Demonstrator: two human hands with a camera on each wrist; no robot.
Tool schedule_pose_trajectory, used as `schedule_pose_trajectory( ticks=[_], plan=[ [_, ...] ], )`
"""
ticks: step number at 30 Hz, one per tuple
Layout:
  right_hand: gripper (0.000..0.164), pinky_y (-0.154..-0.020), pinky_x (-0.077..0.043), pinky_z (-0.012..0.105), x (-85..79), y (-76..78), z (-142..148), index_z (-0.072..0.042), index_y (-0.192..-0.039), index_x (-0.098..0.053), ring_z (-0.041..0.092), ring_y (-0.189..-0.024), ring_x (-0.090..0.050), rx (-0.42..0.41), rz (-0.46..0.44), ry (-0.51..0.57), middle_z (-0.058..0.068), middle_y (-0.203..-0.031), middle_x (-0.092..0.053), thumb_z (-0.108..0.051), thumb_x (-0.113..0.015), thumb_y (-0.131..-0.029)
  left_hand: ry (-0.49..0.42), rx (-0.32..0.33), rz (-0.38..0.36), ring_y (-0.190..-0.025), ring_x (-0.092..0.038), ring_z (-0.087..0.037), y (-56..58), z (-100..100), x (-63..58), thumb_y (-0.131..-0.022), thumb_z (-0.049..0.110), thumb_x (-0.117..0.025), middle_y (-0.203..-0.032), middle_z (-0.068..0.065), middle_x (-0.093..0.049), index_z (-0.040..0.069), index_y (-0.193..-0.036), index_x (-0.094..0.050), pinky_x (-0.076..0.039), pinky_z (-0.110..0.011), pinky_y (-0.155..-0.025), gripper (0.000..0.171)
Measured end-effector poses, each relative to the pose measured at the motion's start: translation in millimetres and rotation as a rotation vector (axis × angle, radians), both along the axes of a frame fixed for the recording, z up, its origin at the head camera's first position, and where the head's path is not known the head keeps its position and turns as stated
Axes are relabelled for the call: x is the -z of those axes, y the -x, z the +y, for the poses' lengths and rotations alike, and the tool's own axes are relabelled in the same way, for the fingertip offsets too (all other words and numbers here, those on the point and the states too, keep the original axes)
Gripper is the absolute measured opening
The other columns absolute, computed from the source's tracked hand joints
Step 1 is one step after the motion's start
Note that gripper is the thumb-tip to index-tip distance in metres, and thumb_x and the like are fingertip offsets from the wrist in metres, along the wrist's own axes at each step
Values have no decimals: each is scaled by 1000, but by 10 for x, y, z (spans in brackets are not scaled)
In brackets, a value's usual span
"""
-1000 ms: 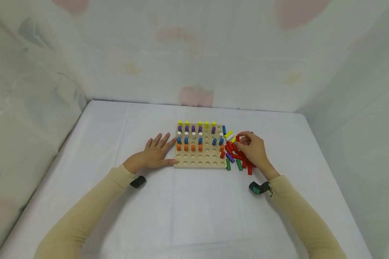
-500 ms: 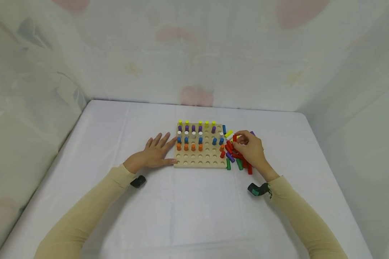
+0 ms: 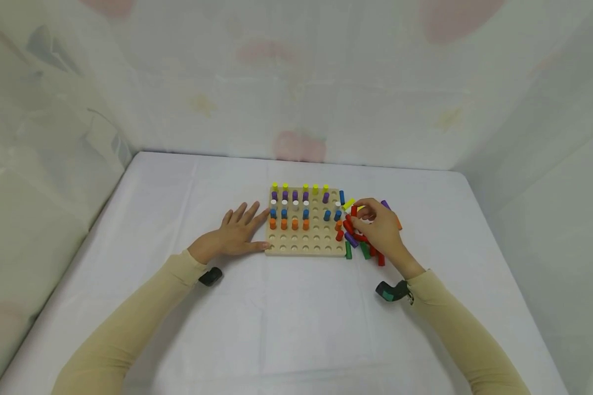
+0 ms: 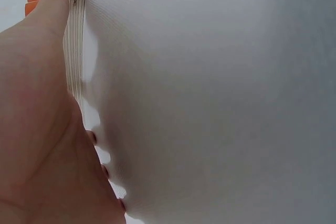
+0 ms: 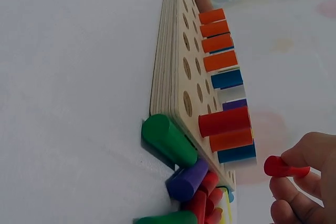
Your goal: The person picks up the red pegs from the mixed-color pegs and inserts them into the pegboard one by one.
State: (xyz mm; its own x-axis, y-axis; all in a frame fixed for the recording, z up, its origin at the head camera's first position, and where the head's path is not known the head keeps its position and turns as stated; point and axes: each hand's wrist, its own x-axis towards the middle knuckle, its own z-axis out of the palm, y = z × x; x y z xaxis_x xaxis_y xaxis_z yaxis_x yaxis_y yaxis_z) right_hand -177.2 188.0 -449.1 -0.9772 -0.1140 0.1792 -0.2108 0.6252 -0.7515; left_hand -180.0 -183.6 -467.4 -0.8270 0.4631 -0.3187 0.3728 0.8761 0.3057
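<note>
My left hand [image 3: 234, 233] lies flat with fingers spread beside a wooden pegboard [image 3: 306, 250]; its thumb touches the board's left edge. My right hand [image 3: 381, 227] pinches a red peg [image 5: 277, 166] between thumb and fingers. It is held above the loose pegs at the board's right side. Standing in the board are yellow, purple, white, blue and orange pegs in rows, plus one red peg [image 3: 339, 235] at the right edge. The two rows of holes nearest the body are mostly bare. Part of the loose pile is hidden under my right hand.
Loose pegs lie against the board's right side: several red ones, a purple peg [image 3: 351, 240], green pegs [image 3: 365, 250], a yellow peg [image 3: 348, 204] and a blue peg [image 3: 342, 197]. A white cloth [image 3: 296, 323] covers the table. Patterned curtains [image 3: 296, 82] hang behind and at both sides.
My right hand has moved a little left toward the board, carrying the red peg. An orange peg and a purple peg behind it show more now. The left hand has stayed put.
</note>
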Motion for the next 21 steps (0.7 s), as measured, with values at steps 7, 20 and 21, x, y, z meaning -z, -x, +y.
schedule_pose_trajectory(
  ticks=[7,20,21],
  plan=[
    [33,-87,-56,42,-24,-33,-46,-11,-118,-63,23,-90,-63,-20,-5,18,9,-91,-68,-16,-75,-88,9,2,-3,-152,8,-49,-2,-11,10,-94,64,-51,-168,-18,7,22,-161,-2,1,-71,-119,93],
    [31,-83,-54,41,2,-76,-138,-10,-113,-62,23,-86,-63,-75,38,35,8,-90,-68,-15,-76,-87,25,7,-4,-153,10,-48,22,-18,35,-93,68,-49,-168,-16,9,24,-161,1,2,-70,-119,95],
    [30,-82,-54,39,3,-79,-145,-10,-113,-62,22,-85,-63,-76,35,40,8,-90,-68,-15,-76,-87,20,7,-2,-153,10,-48,24,-19,35,-93,68,-49,-168,-17,9,24,-161,1,2,-70,-119,95]
  ],
)
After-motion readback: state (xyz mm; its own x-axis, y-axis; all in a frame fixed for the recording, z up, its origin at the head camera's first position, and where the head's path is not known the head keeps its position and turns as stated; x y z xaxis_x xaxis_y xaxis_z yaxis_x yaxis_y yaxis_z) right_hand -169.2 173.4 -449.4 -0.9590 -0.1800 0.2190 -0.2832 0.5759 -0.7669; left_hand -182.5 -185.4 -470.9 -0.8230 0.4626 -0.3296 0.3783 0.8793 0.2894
